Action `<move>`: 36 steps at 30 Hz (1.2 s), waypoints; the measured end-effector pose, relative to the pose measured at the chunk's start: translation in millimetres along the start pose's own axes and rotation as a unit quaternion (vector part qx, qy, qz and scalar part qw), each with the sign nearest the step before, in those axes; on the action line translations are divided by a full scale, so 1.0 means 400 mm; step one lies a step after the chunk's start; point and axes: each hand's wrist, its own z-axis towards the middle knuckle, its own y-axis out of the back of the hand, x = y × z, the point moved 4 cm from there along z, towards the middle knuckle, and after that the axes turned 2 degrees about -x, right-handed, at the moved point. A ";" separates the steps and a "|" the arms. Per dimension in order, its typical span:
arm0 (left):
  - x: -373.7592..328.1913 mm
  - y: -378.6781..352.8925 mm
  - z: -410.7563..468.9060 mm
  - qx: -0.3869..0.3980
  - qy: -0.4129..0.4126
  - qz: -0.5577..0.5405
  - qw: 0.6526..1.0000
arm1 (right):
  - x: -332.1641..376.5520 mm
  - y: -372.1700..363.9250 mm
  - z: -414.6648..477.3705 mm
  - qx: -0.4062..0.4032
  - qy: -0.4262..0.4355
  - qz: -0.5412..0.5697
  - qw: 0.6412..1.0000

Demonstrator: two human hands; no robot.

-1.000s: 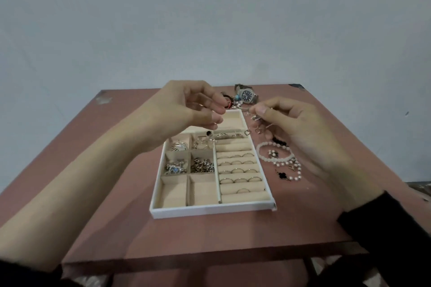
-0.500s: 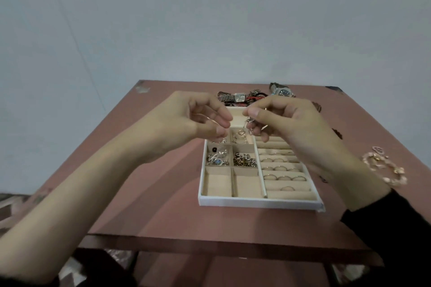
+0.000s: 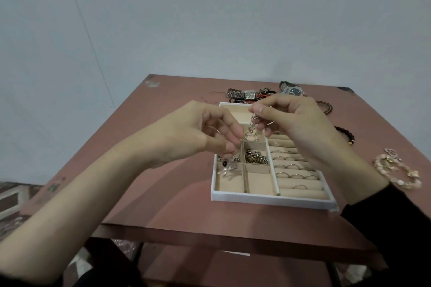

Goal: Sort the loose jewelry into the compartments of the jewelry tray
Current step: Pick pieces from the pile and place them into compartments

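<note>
Landmark: white-rimmed jewelry tray with beige lining (image 3: 268, 200), on the reddish-brown table (image 3: 163, 193).

- Left hand (image 3: 198, 133): above the tray's left column. Fingers curled, thumb against fingertips, pinching a thin silver wire loop (image 3: 215, 128); detail blurred.
- Right hand (image 3: 296, 123): above the tray's far half. Thumb and forefinger pinch a small silver dangling piece (image 3: 253, 123), which hangs over a far compartment.
- Tray contents: silver-and-dark-bead pieces (image 3: 227, 166) in a left-column compartment, just under the left fingertips; cannot tell whether touching. Dark metal chain pile (image 3: 256, 157) in the middle column. Thin rings (image 3: 293, 166) slotted in the padded rolls of the right section. Two nearest small compartments show bare lining.
- Beyond the tray's far end: square-faced silver watch (image 3: 249, 95), round blue-faced watch (image 3: 293, 91).
- Right of the tray: dark beaded bracelet (image 3: 347, 135); pink-gold bracelet (image 3: 396, 170), well apart from the rim.
</note>
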 end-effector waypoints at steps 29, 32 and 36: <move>0.026 0.042 0.013 -0.132 -0.061 0.110 0.983 | 0.036 -0.008 -0.045 0.025 0.029 -0.036 0.999; 0.072 0.054 0.037 -0.243 -0.070 0.065 0.965 | 0.037 -0.016 -0.055 0.048 0.017 -0.051 0.997; 0.124 0.049 0.062 -0.333 -0.082 0.065 0.937 | 0.026 -0.051 -0.075 0.130 -0.004 -0.113 0.985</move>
